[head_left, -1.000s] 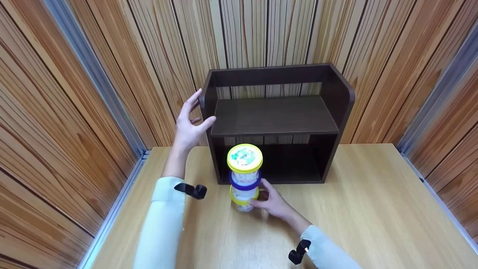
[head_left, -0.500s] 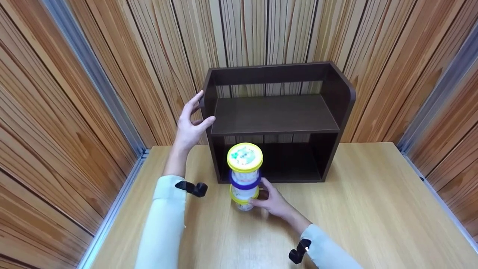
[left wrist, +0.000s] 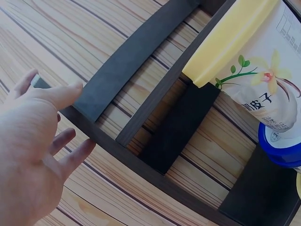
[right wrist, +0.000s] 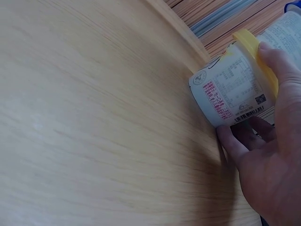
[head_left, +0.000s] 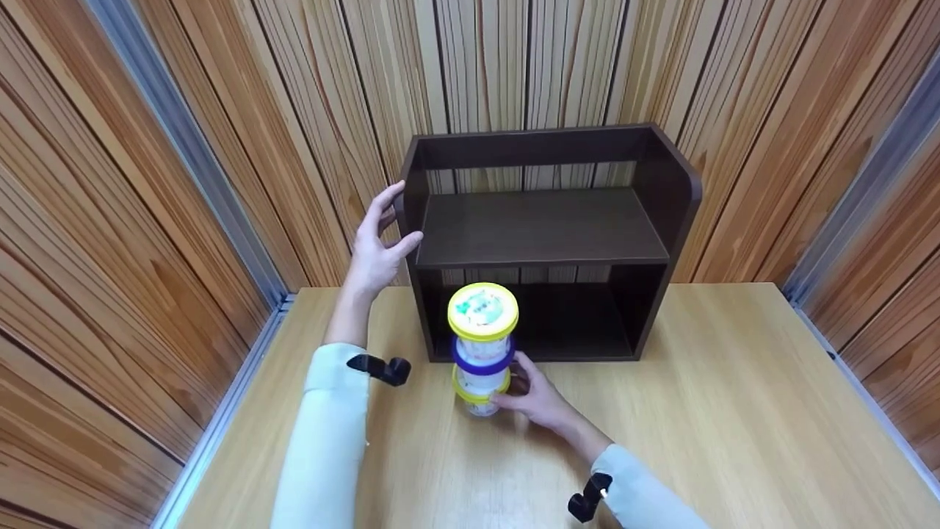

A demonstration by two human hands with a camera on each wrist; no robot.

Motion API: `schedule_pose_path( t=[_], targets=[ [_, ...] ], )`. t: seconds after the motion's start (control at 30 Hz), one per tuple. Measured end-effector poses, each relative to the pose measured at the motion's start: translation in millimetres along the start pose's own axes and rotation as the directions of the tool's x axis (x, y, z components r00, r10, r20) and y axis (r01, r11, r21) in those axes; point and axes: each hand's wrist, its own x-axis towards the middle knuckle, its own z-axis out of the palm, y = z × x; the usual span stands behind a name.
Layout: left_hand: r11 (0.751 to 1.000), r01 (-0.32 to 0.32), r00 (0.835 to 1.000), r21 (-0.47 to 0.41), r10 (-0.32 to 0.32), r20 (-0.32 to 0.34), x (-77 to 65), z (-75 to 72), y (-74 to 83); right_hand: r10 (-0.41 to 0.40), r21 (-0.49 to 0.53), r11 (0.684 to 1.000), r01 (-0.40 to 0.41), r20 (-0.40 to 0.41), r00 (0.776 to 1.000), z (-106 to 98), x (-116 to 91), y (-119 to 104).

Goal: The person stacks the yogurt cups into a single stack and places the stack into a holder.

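Three lidded tubs stand stacked on the table before the brown shelf [head_left: 543, 228]. A yellow lid [head_left: 483, 312] tops the stack. The middle tub [head_left: 482, 380] has a blue lid, and the bottom tub [right wrist: 228, 84] a yellow one. My right hand [head_left: 542, 400] grips the bottom tub from the right, thumb on its lid rim and other fingers round its lower side. My left hand [head_left: 373, 257] is at the shelf's left side panel. Its fingers rest loosely along the outer side, with the thumb [left wrist: 68, 95] spread towards the front edge. Printed flowers show on the top tub [left wrist: 263, 70].
The shelf has an upper board with raised sides and a lower compartment [head_left: 573, 316] right behind the stack. Its feet stand on the light wooden table [head_left: 734, 397]. Wood-patterned walls [head_left: 558, 66] enclose the table at the back and both sides.
My left hand has shifted slightly right, its fingertips closer in against the shelf's side panel. The tubs and my right hand stay in place.
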Motion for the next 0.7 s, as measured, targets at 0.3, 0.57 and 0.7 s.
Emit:
schedule_pose_path(
  t=[0.3, 0.57, 0.7],
  targets=[
    [0.999, -0.041, 0.999, 0.018, 0.041, -0.011, 0.0, 2.1, -2.9, -0.003, 0.010, 1.000, 0.002, 0.013, 1.000, 0.2, 0.3, 3.1],
    [0.999, -0.033, 0.999, 0.017, 0.033, -0.010, 0.1, 2.3, -3.5, -0.008, 0.008, 1.000, 0.008, 0.008, 1.000, 0.1, 0.4, 3.6],
    [1.000, -0.022, 1.000, 0.014, 0.022, -0.010, 0.1, 2.1, -3.2, -0.009, 0.006, 1.000, 0.009, 0.007, 1.000, -0.1, 0.3, 3.0]
  ],
)
